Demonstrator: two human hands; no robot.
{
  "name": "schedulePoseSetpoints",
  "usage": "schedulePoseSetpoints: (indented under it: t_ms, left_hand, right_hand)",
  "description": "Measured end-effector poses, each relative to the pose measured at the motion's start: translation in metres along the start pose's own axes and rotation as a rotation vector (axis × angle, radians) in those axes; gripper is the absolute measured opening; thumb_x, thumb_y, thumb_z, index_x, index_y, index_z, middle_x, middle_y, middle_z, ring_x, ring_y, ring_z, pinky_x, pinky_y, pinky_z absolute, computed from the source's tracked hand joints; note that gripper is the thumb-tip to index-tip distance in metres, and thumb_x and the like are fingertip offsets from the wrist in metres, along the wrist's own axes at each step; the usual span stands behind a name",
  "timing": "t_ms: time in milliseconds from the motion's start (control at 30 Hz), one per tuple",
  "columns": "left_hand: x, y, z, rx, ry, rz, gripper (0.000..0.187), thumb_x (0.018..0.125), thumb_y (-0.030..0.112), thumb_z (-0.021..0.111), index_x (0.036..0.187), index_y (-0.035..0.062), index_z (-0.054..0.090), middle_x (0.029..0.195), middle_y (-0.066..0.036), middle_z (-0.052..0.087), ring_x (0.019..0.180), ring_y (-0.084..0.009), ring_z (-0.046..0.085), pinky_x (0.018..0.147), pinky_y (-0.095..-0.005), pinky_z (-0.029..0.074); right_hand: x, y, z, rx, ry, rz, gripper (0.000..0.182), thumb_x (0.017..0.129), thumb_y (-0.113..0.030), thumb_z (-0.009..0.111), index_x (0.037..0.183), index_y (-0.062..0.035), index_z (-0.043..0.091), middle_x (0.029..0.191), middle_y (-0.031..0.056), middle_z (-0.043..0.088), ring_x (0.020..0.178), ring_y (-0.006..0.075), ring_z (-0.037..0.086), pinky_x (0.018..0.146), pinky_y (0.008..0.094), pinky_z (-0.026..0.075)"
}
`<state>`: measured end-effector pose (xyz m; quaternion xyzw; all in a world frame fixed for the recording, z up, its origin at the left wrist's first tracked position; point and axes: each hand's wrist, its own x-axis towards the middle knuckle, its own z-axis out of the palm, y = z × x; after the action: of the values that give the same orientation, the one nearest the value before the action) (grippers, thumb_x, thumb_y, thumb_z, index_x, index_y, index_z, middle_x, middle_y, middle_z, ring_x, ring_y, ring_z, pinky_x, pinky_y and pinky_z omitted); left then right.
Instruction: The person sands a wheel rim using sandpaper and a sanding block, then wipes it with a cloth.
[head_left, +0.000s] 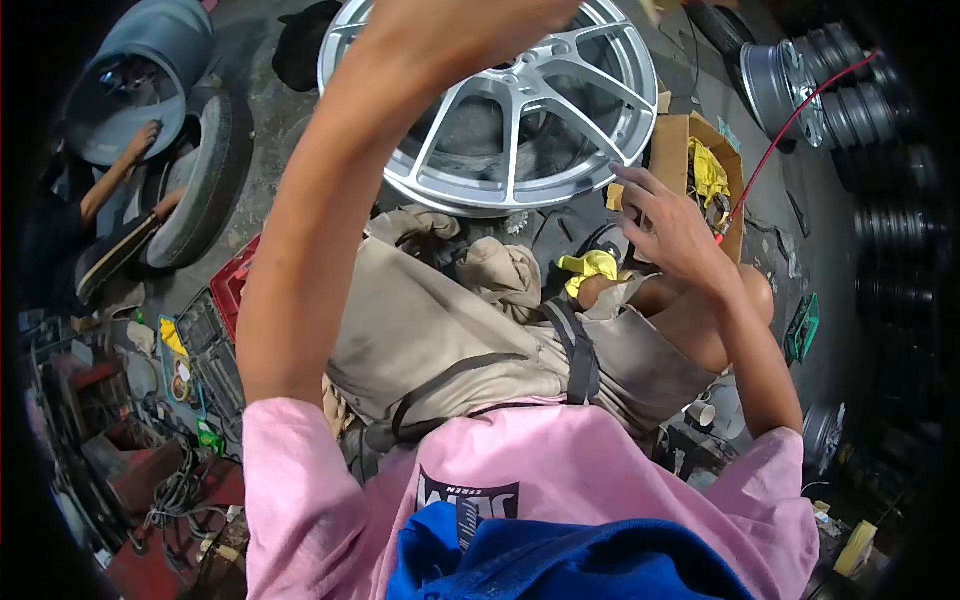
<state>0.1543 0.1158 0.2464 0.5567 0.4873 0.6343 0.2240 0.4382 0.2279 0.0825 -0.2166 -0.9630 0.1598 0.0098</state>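
Observation:
A silver multi-spoke wheel rim (512,150) lies face up in front of my knees. My left hand (490,25) reaches over its hub to the top edge of the view, where its fingers are cut off. My right hand (668,228) is beside the rim's lower right edge, fingers apart and fingertips close to the lip, with nothing in them. Right behind those fingertips is a small yellow piece (614,197). Between my knees lies a yellow cloth (592,268).
A cardboard box (672,150) with yellow cloths stands to the right, crossed by a red hose (775,150). More rims (785,95) are stacked beyond. At the left, another person's hand (145,140) touches a grey barrel rim (125,100) beside a tire (205,185). Tools and cables (180,500) crowd the lower left.

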Motion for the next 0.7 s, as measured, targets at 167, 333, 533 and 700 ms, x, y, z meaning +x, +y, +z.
schedulePoseSetpoints:
  t_ms: [167, 333, 533, 700]
  left_hand:
    - [0.028, -0.051, 0.037, 0.142, -0.028, 0.084, 0.021, 0.096, 0.012, 0.063, 0.088, -0.0056, 0.069, 0.078, -0.008, 0.071, 0.072, -0.0106, 0.063, 0.066, -0.028, 0.052]
    - [0.028, -0.099, 0.027, 0.048, -0.049, 0.048, 0.019, 0.097, 0.012, 0.065, 0.09, -0.0055, 0.069, 0.079, -0.006, 0.071, 0.073, -0.0092, 0.064, 0.067, -0.0264, 0.052]
    - [0.044, -0.122, 0.008, 0.078, -0.016, 0.026, 0.022, 0.101, 0.015, 0.064, 0.089, -0.0027, 0.068, 0.078, -0.004, 0.07, 0.069, -0.0068, 0.063, 0.063, -0.0238, 0.05]
    - [0.042, -0.155, -0.01, 0.177, -0.036, -0.315, 0.021, 0.101, 0.016, 0.065, 0.092, -0.0024, 0.066, 0.079, -0.007, 0.071, 0.07, -0.0089, 0.067, 0.062, -0.0232, 0.052]
  right_hand:
    - [0.017, 0.041, 0.017, -0.099, -0.111, -0.01, 0.019, 0.089, -0.016, 0.064, 0.101, -0.0006, 0.066, 0.147, 0.0089, 0.058, 0.085, 0.038, 0.071, 0.074, 0.0493, 0.057]
    - [0.019, 0.043, 0.016, -0.131, -0.062, 0.015, 0.013, 0.087, -0.013, 0.065, 0.089, -0.0015, 0.06, 0.14, 0.008, 0.062, 0.074, 0.037, 0.069, 0.068, 0.0499, 0.056]
    - [0.038, 0.034, -0.012, -0.02, -0.121, 0.046, 0.022, 0.087, -0.014, 0.07, 0.078, 0.0011, 0.056, 0.094, 0.0145, 0.068, 0.065, 0.0382, 0.063, 0.061, 0.0482, 0.049]
    - [0.021, 0.053, -0.014, 0.21, -0.247, 0.251, 0.026, 0.089, -0.018, 0.075, 0.081, 0.0011, 0.06, 0.066, 0.0132, 0.059, 0.058, 0.0283, 0.052, 0.059, 0.0422, 0.045]
